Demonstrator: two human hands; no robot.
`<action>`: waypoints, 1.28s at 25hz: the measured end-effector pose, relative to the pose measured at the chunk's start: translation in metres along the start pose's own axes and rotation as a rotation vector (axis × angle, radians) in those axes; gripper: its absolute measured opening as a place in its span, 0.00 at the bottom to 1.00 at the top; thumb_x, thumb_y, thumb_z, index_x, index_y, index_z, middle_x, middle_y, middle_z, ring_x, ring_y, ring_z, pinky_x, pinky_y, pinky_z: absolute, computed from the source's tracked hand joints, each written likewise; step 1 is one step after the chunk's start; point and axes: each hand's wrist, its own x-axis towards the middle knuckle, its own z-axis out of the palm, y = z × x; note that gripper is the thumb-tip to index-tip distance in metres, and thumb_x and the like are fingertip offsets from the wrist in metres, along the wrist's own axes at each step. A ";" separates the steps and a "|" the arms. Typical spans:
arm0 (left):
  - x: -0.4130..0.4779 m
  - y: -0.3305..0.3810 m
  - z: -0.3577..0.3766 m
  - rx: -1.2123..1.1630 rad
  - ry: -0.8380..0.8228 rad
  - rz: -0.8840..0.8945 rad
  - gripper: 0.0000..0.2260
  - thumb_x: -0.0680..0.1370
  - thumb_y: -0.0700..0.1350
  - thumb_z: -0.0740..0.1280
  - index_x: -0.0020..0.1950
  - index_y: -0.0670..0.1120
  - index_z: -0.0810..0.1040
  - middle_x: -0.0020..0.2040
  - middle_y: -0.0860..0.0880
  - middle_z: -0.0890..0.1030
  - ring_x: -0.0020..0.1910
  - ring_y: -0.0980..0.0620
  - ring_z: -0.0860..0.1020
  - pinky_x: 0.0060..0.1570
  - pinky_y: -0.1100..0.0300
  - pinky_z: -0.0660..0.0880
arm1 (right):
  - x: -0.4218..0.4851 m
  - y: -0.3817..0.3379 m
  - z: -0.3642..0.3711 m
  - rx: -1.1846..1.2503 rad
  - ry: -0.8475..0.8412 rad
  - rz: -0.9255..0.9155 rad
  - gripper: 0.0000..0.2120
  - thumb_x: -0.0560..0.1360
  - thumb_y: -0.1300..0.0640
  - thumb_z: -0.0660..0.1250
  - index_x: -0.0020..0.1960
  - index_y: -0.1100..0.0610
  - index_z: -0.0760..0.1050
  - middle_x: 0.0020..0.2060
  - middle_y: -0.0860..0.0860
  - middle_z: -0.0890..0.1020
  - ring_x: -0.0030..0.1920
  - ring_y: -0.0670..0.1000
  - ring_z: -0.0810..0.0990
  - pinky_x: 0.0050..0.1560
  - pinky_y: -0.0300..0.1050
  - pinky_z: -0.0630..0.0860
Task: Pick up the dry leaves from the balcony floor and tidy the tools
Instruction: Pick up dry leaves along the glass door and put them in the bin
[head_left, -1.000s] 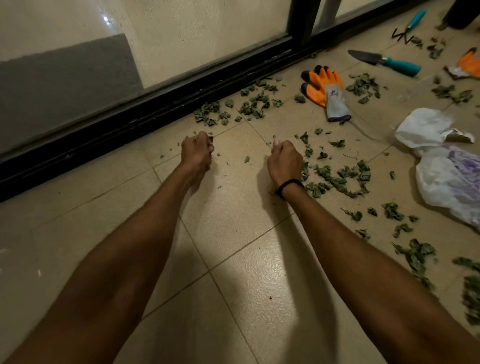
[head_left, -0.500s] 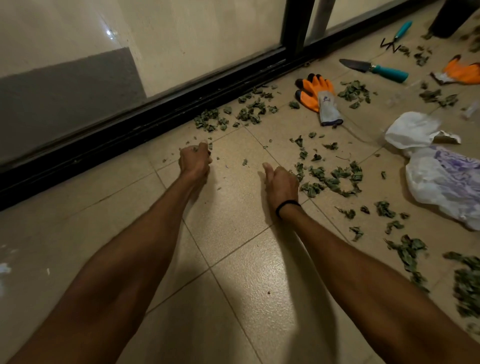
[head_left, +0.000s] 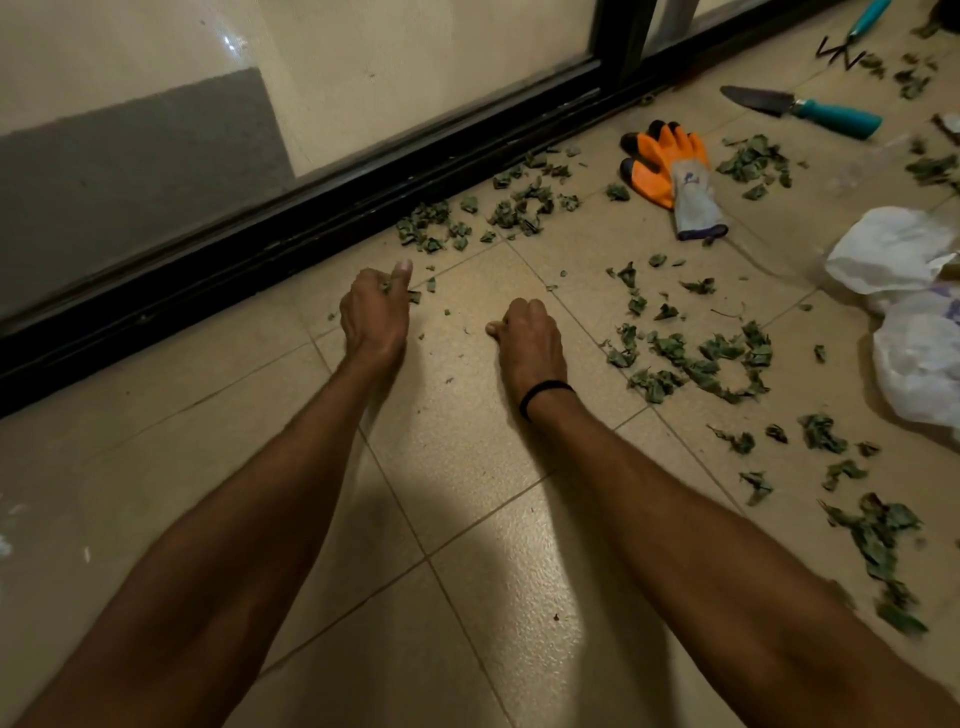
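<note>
- no word, number or brand can be read anywhere in the view.
- the grey cuff of the orange glove (head_left: 675, 171) carries a small bluish mark, too blurred to make out.
- the white plastic bag (head_left: 919, 364) at the right edge shows faint purple print, cut off by the frame and illegible.

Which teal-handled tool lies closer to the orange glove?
The trowel with the flat pointed blade; the clawed rake lies farther away, near the top edge.
</note>
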 end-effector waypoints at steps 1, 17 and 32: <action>-0.001 -0.001 0.003 0.031 -0.034 0.042 0.23 0.82 0.61 0.61 0.59 0.42 0.76 0.52 0.47 0.81 0.50 0.50 0.76 0.42 0.60 0.65 | 0.001 0.000 0.005 0.004 0.015 -0.001 0.05 0.80 0.58 0.63 0.51 0.59 0.73 0.48 0.55 0.75 0.48 0.54 0.75 0.44 0.47 0.74; 0.003 0.017 0.049 0.282 -0.117 0.186 0.08 0.85 0.43 0.54 0.60 0.42 0.68 0.47 0.46 0.76 0.42 0.49 0.73 0.39 0.60 0.67 | -0.001 -0.012 -0.019 0.650 -0.001 0.429 0.09 0.80 0.52 0.64 0.48 0.58 0.75 0.38 0.48 0.80 0.36 0.42 0.77 0.35 0.30 0.70; 0.026 -0.024 -0.028 -1.258 -0.304 -0.769 0.10 0.77 0.37 0.53 0.41 0.45 0.71 0.29 0.51 0.68 0.23 0.57 0.59 0.25 0.64 0.55 | 0.021 -0.041 0.009 0.511 -0.072 0.279 0.11 0.78 0.52 0.68 0.45 0.58 0.82 0.39 0.50 0.83 0.40 0.48 0.80 0.45 0.43 0.78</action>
